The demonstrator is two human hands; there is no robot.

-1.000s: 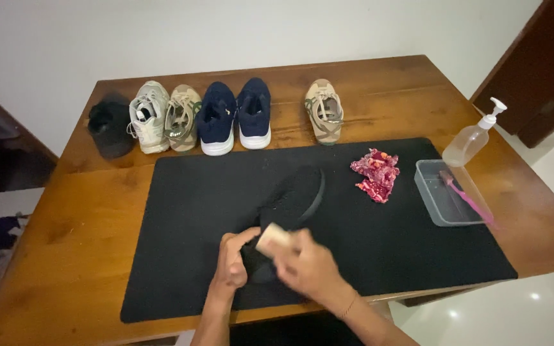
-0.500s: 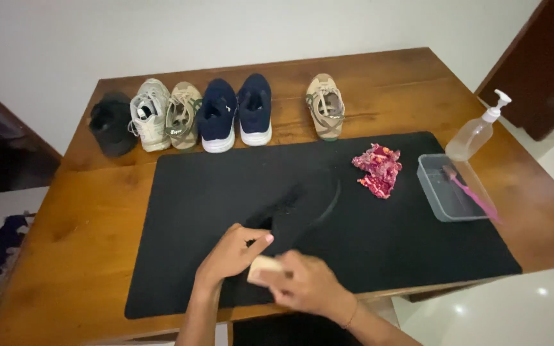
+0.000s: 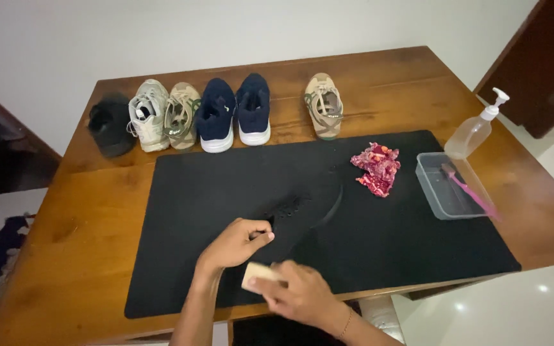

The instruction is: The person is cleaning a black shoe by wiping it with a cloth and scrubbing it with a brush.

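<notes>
Gripping black shoe [image 3: 296, 208] left hand [image 3: 235, 243] | right hand [image 3: 296, 291] holds block [image 3: 258, 274] | black mat [image 3: 213, 179], wooden table [image 3: 97, 205]

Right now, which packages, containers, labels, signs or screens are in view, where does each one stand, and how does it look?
Clear plastic pump bottle with white pump head: far right of the wooden table, beyond the tub; slim, tilted in view, no label that I can see.
Clear rectangular plastic tub: right edge of the black mat; a pink-handled brush lies in it.
No signs or screens visible.
</notes>
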